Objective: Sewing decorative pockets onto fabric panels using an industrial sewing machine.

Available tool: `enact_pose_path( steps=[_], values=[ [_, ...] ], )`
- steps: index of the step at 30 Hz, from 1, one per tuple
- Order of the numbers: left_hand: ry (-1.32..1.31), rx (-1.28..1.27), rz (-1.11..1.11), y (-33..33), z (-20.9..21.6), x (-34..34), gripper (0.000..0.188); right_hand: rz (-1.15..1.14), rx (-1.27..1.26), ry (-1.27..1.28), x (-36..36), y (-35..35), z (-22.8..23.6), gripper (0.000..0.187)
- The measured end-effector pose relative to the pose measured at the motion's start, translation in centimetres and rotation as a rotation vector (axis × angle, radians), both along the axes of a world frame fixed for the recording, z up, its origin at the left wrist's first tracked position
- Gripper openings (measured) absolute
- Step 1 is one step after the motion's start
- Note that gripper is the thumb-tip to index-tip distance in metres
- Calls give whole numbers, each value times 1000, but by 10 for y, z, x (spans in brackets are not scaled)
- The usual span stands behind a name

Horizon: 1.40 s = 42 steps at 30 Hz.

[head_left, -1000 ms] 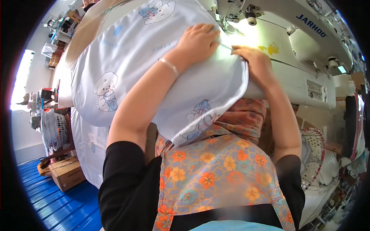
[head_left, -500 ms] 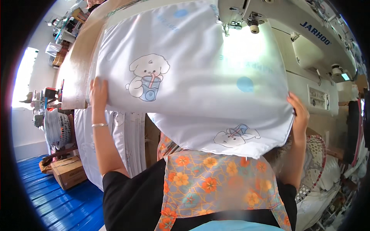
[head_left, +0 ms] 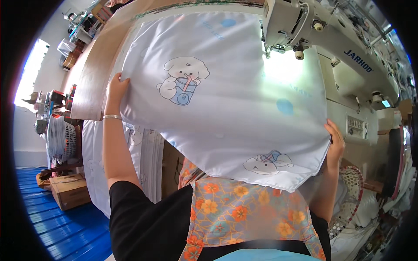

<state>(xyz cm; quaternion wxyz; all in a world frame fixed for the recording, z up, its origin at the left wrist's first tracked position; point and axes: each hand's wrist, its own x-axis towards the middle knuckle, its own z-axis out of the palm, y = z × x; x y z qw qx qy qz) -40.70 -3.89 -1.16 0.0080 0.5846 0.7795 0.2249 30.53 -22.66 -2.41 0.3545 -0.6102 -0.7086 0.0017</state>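
Note:
A white cloth [head_left: 235,104] printed with cartoon puppies and blue dots lies over the sewing table, its near edge hanging down in front of my apron. At its left edge my left hand [head_left: 116,90] is closed, with the edge between thumb and fingers. My right hand [head_left: 335,143] grips the cloth's right edge, fingers on top and the thumb hidden. The head of a sewing machine [head_left: 287,30] stands over the far right part of the cloth, its lamp lighting the fabric under it. Whether the needle touches the cloth cannot be made out.
More white printed cloth [head_left: 150,165] hangs in folds below the table's left side. A cardboard box [head_left: 69,191] rests on the blue floor [head_left: 65,230] near a white plastic basket [head_left: 69,141]. Right of my arm is a polka-dotted fabric bundle [head_left: 352,187].
The cloth has shifted a little right, its near edge slanting lower toward me. My left hand has moved up along the left edge and closed; my right hand has come slightly nearer.

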Motion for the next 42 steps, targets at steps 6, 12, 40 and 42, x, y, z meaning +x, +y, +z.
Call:
enact_pose_path(
  steps=[6, 12, 40, 42],
  values=[
    [-33, 70, -54, 7, -6, -11, 51, -10, 6, -1, 3, 5, -1, 24],
    [-84, 23, -47, 11, -2, 11, 53, -97, -30, 53, -6, -1, 7, 24],
    [-453, 293, 159, -116, -33, -11, 52, -208, -182, 790, 7, -103, -14, 17],
    [-653, 477, 134, -158, -76, -21, 45, -267, -728, 822, -17, -112, -6, 32]
  ],
)
